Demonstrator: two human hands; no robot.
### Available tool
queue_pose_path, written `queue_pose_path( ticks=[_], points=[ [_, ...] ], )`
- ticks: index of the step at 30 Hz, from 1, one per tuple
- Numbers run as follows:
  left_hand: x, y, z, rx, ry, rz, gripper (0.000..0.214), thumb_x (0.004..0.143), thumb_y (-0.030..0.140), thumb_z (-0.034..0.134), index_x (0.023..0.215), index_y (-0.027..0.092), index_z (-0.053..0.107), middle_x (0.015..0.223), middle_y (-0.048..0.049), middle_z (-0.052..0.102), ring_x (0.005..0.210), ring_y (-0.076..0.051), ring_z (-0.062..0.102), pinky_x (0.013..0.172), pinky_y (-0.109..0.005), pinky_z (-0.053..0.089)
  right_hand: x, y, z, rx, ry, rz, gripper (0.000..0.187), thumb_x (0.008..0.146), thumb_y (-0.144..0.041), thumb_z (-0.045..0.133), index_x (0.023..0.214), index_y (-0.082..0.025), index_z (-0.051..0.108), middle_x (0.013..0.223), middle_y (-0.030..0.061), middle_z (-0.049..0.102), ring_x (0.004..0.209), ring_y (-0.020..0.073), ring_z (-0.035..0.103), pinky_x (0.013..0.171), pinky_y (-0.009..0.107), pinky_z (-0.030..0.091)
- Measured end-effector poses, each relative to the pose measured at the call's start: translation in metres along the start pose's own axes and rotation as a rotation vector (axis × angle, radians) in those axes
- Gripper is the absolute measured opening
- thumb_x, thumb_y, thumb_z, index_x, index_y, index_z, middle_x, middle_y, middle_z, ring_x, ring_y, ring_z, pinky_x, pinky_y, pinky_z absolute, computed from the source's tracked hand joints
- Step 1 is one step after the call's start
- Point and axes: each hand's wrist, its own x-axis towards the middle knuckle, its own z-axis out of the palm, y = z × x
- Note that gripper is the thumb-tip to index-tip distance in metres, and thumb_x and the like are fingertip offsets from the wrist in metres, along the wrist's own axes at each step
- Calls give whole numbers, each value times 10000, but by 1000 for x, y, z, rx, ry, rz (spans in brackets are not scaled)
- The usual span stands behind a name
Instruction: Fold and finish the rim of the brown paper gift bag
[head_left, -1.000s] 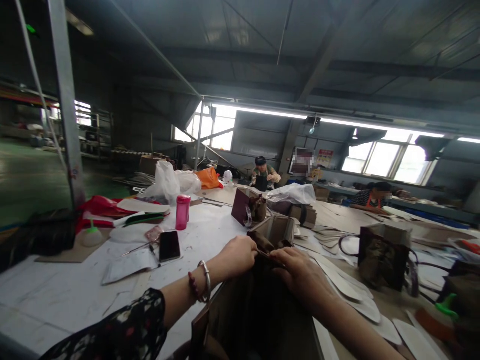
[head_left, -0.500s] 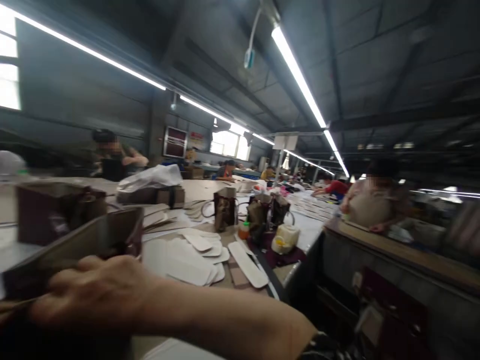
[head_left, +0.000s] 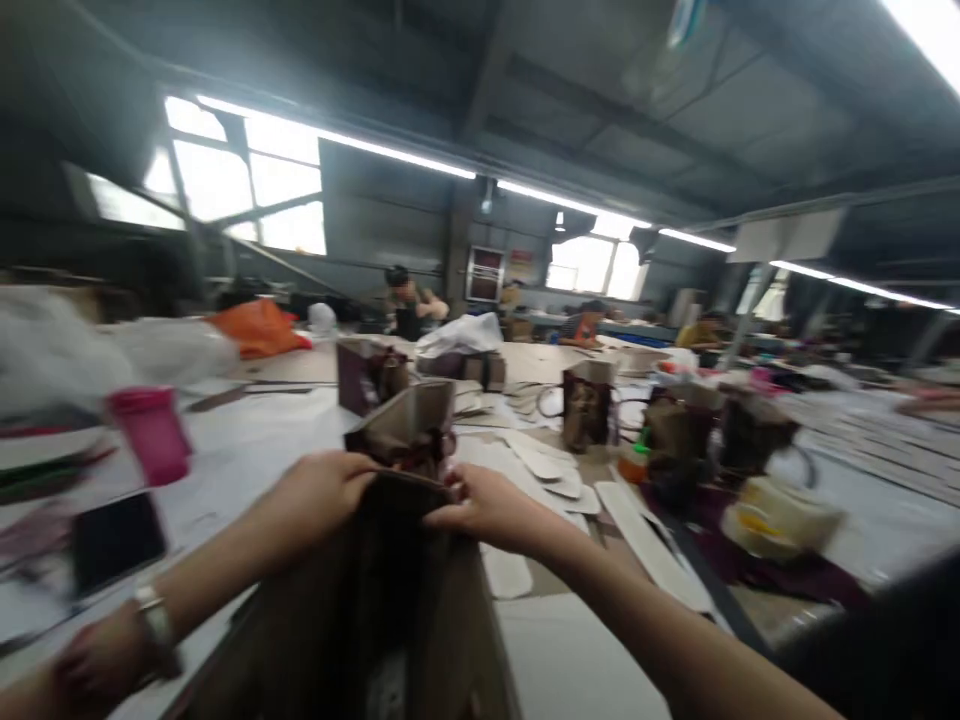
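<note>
A dark brown handbag (head_left: 360, 610) fills the lower middle of the head view, its open inside facing me. At its far rim, my left hand (head_left: 322, 500) pinches the left part of the edge. My right hand (head_left: 484, 505) grips the same rim on the right, thumb on the near side. Just beyond both hands stands another open bag (head_left: 409, 420) with a beige lining. White oblong panels (head_left: 540, 465) lie in a loose pile right of my right hand. Motion blur softens the bag's details.
On the left are a pink cup (head_left: 152, 435), a dark phone-like slab (head_left: 116, 545) and an orange plastic bag (head_left: 259, 328). Small bags (head_left: 589, 405), a green-capped bottle (head_left: 634, 460) and a yellowish container (head_left: 780, 515) stand on the right. Several people work farther back.
The view has swung left, bringing the pink cup and phone-like slab into sight. My left hand has appeared, and both hands now hold the bag's rim in the middle.
</note>
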Motion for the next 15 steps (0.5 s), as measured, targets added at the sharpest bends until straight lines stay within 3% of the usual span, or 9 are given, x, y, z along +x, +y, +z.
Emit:
queue_pose_path(
  ticks=[1, 4, 10, 15],
  points=[
    [-7, -4, -8, 44, -26, -25, 247, 782, 207, 444, 827, 165, 683, 773, -15, 671, 733, -160, 597, 693, -201, 430, 2, 5, 1, 28, -43, -17, 141, 698, -263, 565, 737, -127, 576, 630, -2, 553, 592, 127, 517, 495, 199, 358],
    [-9, -1, -13, 99, -24, -70, 254, 764, 174, 442, 812, 188, 691, 792, -29, 683, 744, -157, 601, 667, -193, 416, 6, 15, 5, 74, -82, -35, 172, 729, -201, 447, 590, -135, 525, 513, -25, 440, 500, 99, 417, 459, 207, 293],
    [-4, 7, -4, 116, 9, -54, 249, 758, 195, 452, 832, 197, 691, 807, -34, 682, 744, -153, 598, 689, -197, 422, 1, 22, 7, 131, -78, -32, 201, 736, -259, 426, 596, -139, 508, 503, -35, 408, 479, 86, 344, 450, 208, 269],
    [-11, 9, -11, 146, 24, -31, 253, 749, 179, 452, 825, 187, 693, 784, -35, 680, 719, -150, 594, 673, -200, 425, -1, 16, 8, 161, -65, -16, 214, 711, -278, 442, 579, -134, 531, 476, -28, 425, 448, 87, 345, 426, 212, 268]
  ],
)
